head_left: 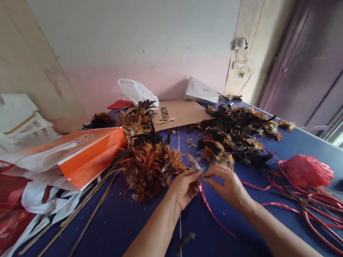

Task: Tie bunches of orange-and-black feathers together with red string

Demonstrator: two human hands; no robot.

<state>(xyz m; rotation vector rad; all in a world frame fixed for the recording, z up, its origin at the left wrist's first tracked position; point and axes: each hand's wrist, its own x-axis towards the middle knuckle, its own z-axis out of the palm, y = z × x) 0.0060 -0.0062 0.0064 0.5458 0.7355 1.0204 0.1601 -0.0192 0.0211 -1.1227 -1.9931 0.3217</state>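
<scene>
My left hand (183, 188) and my right hand (228, 186) meet over the blue table (124, 226), fingertips pinched together on a small tuft of feathers (196, 165). A red plastic strip (211, 211) hangs down from between the two hands and trails across the table toward me. Just left of my left hand lies a bundle of orange and black feathers (149, 166) bound on thin sticks. Beyond my right hand a loose heap of dark feathers (237, 133) is spread out.
Thin bamboo sticks (77, 223) lie at the left beside an orange paper bag (90, 155) and red and white plastic bags (3, 207). A pink plastic bundle (306, 170) with coiled red strips (326, 213) sits right. A flat cardboard piece (177, 113) lies by the wall.
</scene>
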